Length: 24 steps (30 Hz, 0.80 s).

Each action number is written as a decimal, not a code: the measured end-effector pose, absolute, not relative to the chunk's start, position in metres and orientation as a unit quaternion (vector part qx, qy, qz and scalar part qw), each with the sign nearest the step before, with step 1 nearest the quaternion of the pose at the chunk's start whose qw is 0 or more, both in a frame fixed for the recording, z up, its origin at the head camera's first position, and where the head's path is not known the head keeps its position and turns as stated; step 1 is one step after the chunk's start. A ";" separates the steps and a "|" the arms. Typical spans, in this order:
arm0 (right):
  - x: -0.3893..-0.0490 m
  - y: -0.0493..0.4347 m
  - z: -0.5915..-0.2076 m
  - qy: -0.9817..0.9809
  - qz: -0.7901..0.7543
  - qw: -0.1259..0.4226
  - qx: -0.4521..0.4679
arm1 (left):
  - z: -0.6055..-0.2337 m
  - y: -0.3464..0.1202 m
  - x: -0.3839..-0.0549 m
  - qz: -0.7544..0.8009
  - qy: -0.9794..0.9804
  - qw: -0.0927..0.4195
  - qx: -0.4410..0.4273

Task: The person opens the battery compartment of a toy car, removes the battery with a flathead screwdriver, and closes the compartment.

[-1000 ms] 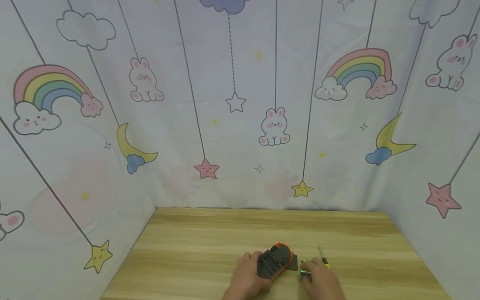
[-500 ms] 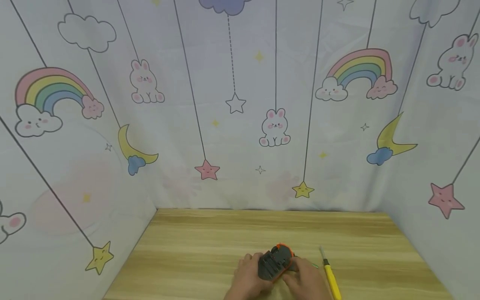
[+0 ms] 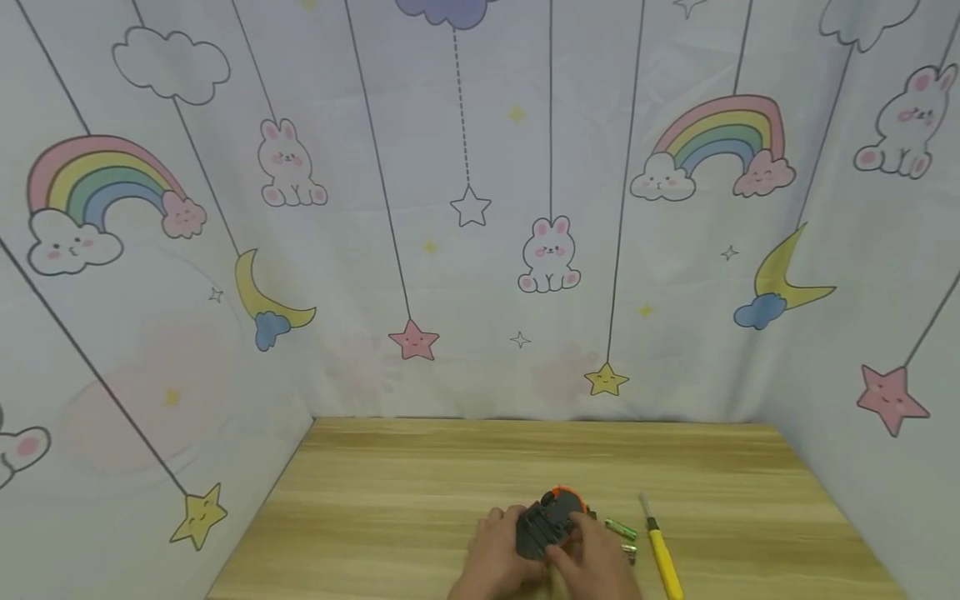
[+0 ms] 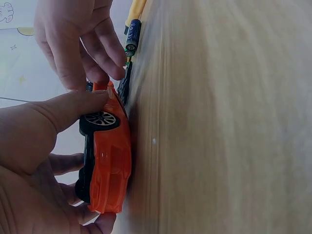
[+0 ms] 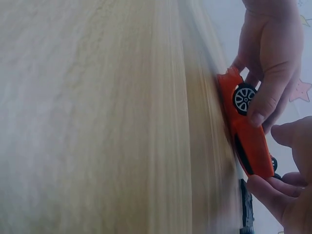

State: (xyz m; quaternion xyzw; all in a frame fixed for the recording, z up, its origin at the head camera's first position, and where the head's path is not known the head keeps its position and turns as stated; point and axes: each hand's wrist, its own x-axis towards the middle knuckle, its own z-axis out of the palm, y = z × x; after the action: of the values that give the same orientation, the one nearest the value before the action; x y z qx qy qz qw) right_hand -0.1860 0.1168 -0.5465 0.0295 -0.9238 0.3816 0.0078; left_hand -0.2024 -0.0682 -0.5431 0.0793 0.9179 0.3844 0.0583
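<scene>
An orange toy car [image 4: 113,163] lies wheels up, its dark underside [image 3: 542,527] with open slots facing upward in the head view. My left hand [image 3: 491,550] grips the car from the left, with its thumb beside a wheel [image 5: 244,99] in the right wrist view. My right hand [image 3: 606,562] is at the car's other end. Its fingertips touch that end in the right wrist view, while its thumb stands over the underside. Two green batteries [image 3: 621,529] lie just right of this hand. A flat black piece [image 5: 246,207] lies beyond the car's end, mostly hidden in the head view.
A yellow screwdriver [image 3: 663,560] with a dark collar lies right of the batteries, its tip pointing away. The wooden tabletop [image 3: 390,492] ends at a patterned fabric backdrop [image 3: 480,367], which also rises on both sides.
From beside the batteries, my right hand has moved left to the car's end and then over its underside, exposing the batteries and screwdriver. My left hand keeps its hold on the car.
</scene>
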 end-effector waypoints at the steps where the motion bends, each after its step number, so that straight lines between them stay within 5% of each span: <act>1: -0.186 0.116 -0.547 -0.925 0.379 0.006 0.032 | -0.543 -0.068 -0.203 0.385 0.918 0.060 0.079; 24: -0.188 0.106 -0.546 -0.914 0.404 0.001 0.024 | -0.538 -0.081 -0.207 0.442 0.884 0.098 0.117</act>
State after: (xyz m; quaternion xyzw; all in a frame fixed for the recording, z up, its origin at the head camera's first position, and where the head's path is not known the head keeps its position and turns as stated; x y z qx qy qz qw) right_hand -0.1879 0.1058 -0.5462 0.0239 -0.9145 0.4039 0.0007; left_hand -0.2066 -0.0806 -0.5375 0.1169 0.8840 0.4419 0.0975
